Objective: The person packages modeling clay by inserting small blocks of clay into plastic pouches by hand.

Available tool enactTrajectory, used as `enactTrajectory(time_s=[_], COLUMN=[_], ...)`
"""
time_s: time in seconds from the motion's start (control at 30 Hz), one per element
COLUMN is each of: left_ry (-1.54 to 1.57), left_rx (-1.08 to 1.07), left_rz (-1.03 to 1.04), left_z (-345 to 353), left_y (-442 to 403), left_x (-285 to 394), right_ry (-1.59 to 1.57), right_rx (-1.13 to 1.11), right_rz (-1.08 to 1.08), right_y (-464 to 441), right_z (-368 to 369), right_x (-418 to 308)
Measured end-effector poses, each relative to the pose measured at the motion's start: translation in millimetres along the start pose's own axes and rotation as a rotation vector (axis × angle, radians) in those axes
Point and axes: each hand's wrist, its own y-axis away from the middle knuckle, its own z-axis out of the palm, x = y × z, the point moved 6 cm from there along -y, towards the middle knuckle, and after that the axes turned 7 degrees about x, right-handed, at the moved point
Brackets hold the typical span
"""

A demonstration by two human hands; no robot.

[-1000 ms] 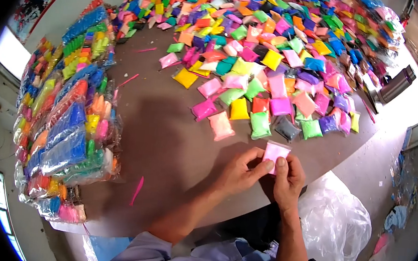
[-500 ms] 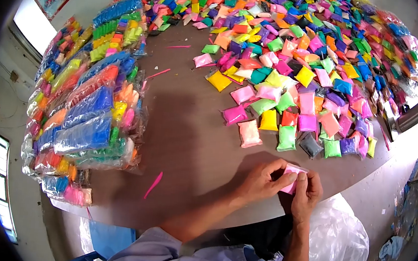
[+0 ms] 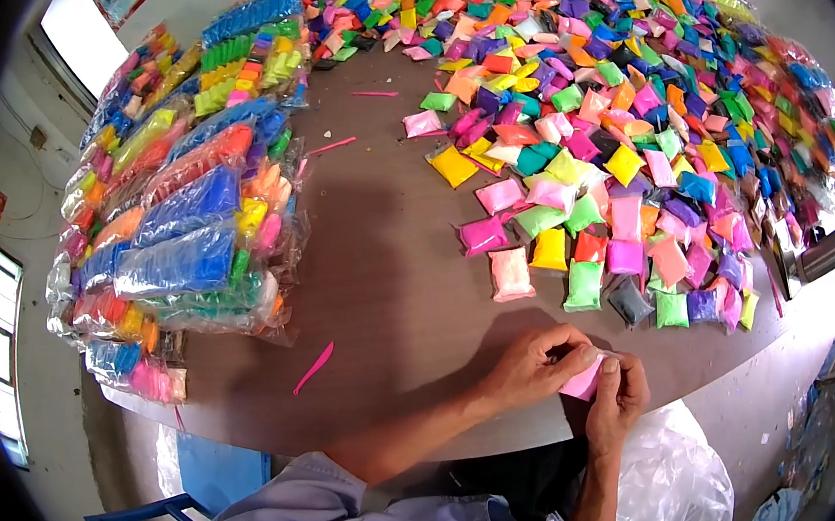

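A small pink packet (image 3: 583, 382) is pinched between my two hands above the table's front edge. My left hand (image 3: 534, 364) is closed on its left side, with the thumb and bent fingers at the top edge. On the other side my right hand (image 3: 619, 399) grips it, thumb in front. Beyond the hands, the nearest packets on the table are a green packet (image 3: 584, 287), a dark grey packet (image 3: 631, 302) and a peach packet (image 3: 512, 274). Part of the pink packet is hidden by my fingers.
A big heap of colourful packets (image 3: 573, 105) covers the back and right of the brown table (image 3: 358, 255). Bagged bundles (image 3: 176, 257) are stacked at the left. A pink plastic knife (image 3: 314, 367) lies near the front. Below the table is a clear plastic bag (image 3: 672, 486).
Both hands still hold the pink packet, and its lower part now shows more below the fingers. The view has shifted slightly, so the table's contents appear a little further right.
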Motion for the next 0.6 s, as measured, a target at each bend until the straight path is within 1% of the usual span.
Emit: enactTrajectory(time_s=[0.13, 0.2, 0.23, 0.3, 0.4, 0.47, 0.53, 0.6], left_ry=[-0.018, 0.047, 0.048, 0.124, 0.206, 0.099, 0.029, 0.131], left_rx=[0.002, 0.000, 0.000, -0.049, -0.061, -0.052, -0.025, -0.022], left_rz=[0.011, -0.058, -0.059, -0.171, -0.183, -0.212, -0.182, -0.229], left_z=[0, 1, 1, 3, 7, 0, -2, 0], left_y=[0, 1, 1, 3, 3, 0, -1, 1], left_x=[-11, -16, -16, -22, -26, -15, -3, -16], right_ry=[0.007, 0.024, 0.054, 0.089, 0.056, 0.106, 0.164, 0.142], right_rx=[0.011, 0.017, 0.023, 0.031, 0.044, 0.079, 0.083, 0.067], right_rz=[-0.001, -0.010, -0.017, -0.022, -0.011, -0.034, -0.053, -0.057], right_y=[0, 0, 0, -1, -2, -1, -2, -3], right_z=[-1, -2, -3, -4, -5, -7, -5, -1], right_x=[3, 2, 1, -1, 0, -1, -5, -7])
